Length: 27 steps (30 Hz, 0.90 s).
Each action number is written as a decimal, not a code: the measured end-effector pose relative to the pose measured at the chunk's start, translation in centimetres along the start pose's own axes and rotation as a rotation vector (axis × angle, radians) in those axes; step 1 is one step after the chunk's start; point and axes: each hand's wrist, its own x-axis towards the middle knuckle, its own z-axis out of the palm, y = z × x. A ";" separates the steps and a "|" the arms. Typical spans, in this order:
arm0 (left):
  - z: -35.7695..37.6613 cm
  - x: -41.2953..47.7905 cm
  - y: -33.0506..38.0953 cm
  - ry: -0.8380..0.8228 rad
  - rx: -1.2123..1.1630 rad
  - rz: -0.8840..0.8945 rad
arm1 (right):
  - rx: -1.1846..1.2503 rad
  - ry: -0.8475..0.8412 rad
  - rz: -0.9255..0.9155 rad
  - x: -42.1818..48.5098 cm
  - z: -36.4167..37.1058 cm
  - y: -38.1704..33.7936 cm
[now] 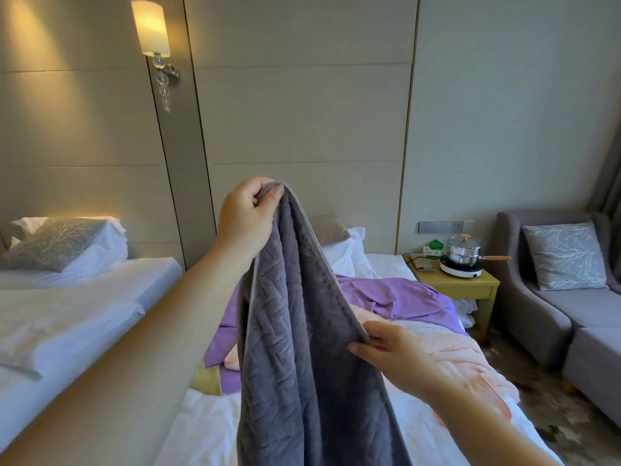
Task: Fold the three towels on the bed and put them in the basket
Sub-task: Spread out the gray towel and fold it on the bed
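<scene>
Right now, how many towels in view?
3. The grey towel hangs in the air, pinched by the left hand and right hand. The purple towel and pink towel lie crumpled on the bed, partly hidden behind the grey one.

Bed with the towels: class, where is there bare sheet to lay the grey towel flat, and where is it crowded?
Bare sheet lies nearest the person, left of the hanging grey towel. A smaller strip sits by the pillows. The middle is crowded with the purple towel and pink towel.
</scene>
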 end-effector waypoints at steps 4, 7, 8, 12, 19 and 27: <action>-2.3 0.7 -1.1 0.119 0.039 -0.108 | 0.137 0.076 0.046 0.5 -1.9 -0.2; -3.3 -0.3 -3.2 0.025 0.226 -0.266 | 0.265 0.133 -0.001 1.1 -3.2 -1.9; -3.2 -0.9 -3.8 -0.026 0.263 -0.308 | 0.278 0.122 -0.040 1.3 -3.6 -2.6; -1.1 -4.6 -4.4 -0.380 0.225 -0.293 | 0.240 0.017 -0.107 2.0 -3.8 -5.3; 3.9 -8.6 -3.2 -0.991 0.111 -0.112 | 0.166 -0.102 -0.099 2.0 -3.5 -7.0; 4.0 -7.5 -3.4 -0.858 0.074 -0.079 | 0.143 -0.060 -0.122 0.6 -4.0 -4.6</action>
